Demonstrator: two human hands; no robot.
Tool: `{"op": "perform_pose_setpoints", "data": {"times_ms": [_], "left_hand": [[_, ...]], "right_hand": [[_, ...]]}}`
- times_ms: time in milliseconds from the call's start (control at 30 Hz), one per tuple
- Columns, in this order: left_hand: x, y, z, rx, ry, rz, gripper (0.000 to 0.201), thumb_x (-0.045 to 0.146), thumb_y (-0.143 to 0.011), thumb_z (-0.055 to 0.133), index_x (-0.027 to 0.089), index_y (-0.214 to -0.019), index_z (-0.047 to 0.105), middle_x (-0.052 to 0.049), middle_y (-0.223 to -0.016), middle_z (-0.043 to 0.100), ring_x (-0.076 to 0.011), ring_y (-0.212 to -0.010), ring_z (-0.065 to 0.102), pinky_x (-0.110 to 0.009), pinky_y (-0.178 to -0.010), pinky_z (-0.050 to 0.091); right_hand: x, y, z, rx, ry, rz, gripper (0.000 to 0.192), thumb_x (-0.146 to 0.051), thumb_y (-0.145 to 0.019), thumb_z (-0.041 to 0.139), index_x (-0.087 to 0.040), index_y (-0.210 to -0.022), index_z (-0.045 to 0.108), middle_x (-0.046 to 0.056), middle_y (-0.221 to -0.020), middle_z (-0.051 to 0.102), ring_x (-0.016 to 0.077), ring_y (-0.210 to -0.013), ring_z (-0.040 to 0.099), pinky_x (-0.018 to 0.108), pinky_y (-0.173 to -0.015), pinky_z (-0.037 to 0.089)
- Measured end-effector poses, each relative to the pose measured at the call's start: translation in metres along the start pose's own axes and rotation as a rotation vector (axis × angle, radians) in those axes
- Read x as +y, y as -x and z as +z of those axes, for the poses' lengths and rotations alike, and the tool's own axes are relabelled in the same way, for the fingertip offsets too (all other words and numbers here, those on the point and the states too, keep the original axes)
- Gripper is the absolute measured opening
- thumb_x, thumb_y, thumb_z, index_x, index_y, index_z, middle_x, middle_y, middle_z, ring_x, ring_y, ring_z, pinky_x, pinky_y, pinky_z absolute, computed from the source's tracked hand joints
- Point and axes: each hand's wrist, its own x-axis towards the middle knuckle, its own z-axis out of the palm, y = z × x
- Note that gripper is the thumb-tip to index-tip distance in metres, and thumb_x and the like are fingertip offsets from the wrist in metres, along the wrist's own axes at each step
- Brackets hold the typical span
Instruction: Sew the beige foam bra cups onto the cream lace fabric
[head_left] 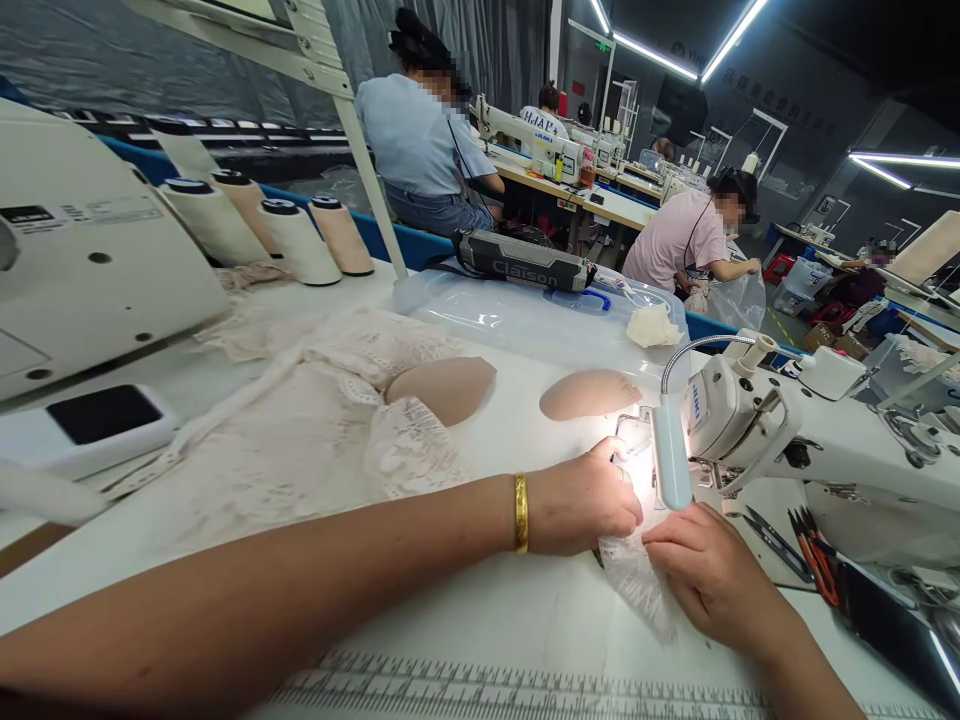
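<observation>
A piece of white lace fabric (637, 585) lies under the lit needle area of a sewing machine (757, 405). My left hand (589, 500), with a gold bracelet at the wrist, is closed on the lace on its left side, fingers curled. From the right, my right hand (712, 570) pinches the lace edge just below the machine's lamp (670, 455). The needle and presser foot are mostly hidden behind the lamp and glare. Two beige bra cups (442, 388) rest beyond my left forearm, one partly under a larger pile of cream lace (300, 430).
Thread cones (300, 240) stand at the back left beside another machine (97, 250). Thread snips (814, 555) and a dark phone (892, 620) lie at the right. A ruler strip (450, 685) runs along the front edge. A clear plastic lid (480, 310) sits behind. Several people work beyond.
</observation>
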Motion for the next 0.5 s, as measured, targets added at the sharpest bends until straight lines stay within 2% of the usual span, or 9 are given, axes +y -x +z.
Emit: {"op": "perform_pose_setpoints", "data": {"times_ms": [133,300,500], "left_hand": [[-0.004,0.000,0.006,-0.005,-0.060,-0.010,0.026,-0.005,-0.066,0.052,0.018,-0.059,0.044,0.003,-0.062,0.057,-0.0142,-0.059,0.043,-0.040,-0.078,0.032],[-0.005,-0.001,0.011,0.124,-0.129,-0.007,0.025,-0.005,-0.065,0.053,0.018,-0.059,0.046,0.003,-0.061,0.054,-0.0134,-0.056,0.040,-0.041,-0.078,0.035],[0.000,-0.006,0.025,0.132,-0.230,-0.057,0.027,-0.006,-0.076,0.054,0.017,-0.063,0.052,0.000,-0.063,0.054,-0.0148,-0.063,0.045,-0.041,-0.078,0.041]], "right_hand": [[0.002,0.001,0.001,0.014,0.062,0.018,0.028,-0.008,-0.096,0.042,-0.022,-0.098,0.066,0.004,-0.092,0.070,0.0184,-0.082,0.054,0.029,-0.070,0.043],[0.010,0.004,0.007,0.105,0.119,0.054,0.026,-0.008,-0.095,0.045,-0.023,-0.097,0.066,0.003,-0.093,0.071,0.0172,-0.078,0.054,0.028,-0.068,0.042],[0.022,0.014,0.015,0.115,0.212,0.207,0.030,-0.007,-0.092,0.042,-0.025,-0.099,0.065,0.003,-0.089,0.067,0.0202,-0.087,0.060,0.028,-0.070,0.045]]}}
